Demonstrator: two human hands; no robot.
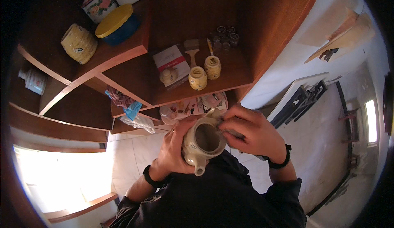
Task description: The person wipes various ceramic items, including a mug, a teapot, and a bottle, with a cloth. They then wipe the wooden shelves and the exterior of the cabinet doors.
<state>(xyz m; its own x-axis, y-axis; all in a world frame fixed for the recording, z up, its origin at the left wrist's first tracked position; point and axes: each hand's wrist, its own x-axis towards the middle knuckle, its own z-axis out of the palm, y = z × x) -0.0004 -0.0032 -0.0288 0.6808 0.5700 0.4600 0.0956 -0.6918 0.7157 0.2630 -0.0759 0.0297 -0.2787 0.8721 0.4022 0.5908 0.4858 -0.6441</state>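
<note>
My left hand (177,148) grips a cream ceramic teapot (189,138) by its side, in front of my chest. The teapot has no lid on, and its round mouth and short spout face up towards me. My right hand (246,131) is at the rim on the far side from my left palm, its fingers bent around something small, greyish and blurred that touches the pot; what it is I cannot tell. A matching lid (168,75) lies on a printed booklet (172,60) on the shelf, beside two yellow patterned cups (198,78) standing upside down.
The wooden shelf (227,83) also bears a flat paintbrush (192,54) and small glass jars (226,38). Below is a tray (197,105) with printed pictures. Upper left are a yellow-lidded blue bowl (118,24), a yellow jar (80,44) and enamel pots (100,4). Cloths (132,108) hang from a lower compartment.
</note>
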